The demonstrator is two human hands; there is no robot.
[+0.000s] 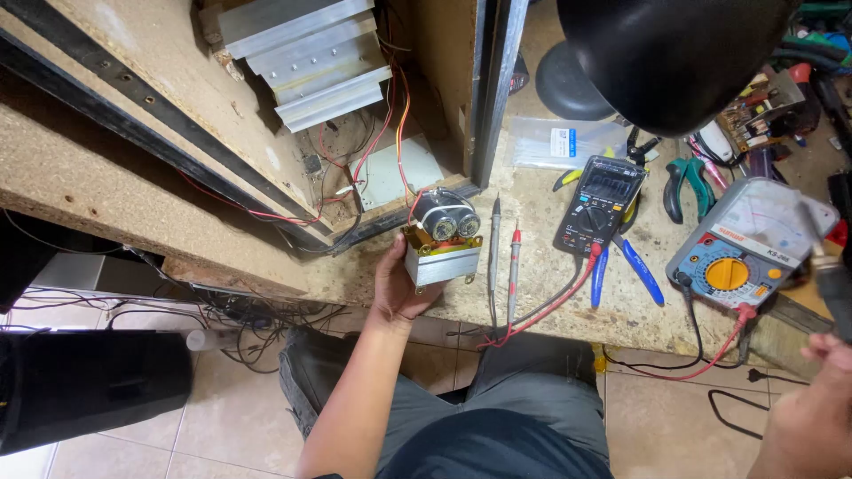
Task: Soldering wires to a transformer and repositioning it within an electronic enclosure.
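Observation:
My left hand [397, 286] grips a small circuit module [441, 241] from below at the bench's front edge. The module has a finned aluminium heatsink, a yellowish board and two round metal transistor cans, with red and orange wires running up into an open wooden cabinet [266, 115]. My right hand [816, 399] is at the lower right corner, closed around a dark tool [832, 282] with a metal shaft; its tip is hidden. Two test probes, one black [494, 257] and one red [514, 266], lie just right of the module.
A digital multimeter [600, 202] and an analogue meter [750, 244] sit on the bench, with pliers [688, 182], blue-handled cutters [635, 266] and a bag of cable ties [559, 142]. A black lamp shade [670, 53] hangs overhead. Tangled cables [231, 310] lie on the tiled floor.

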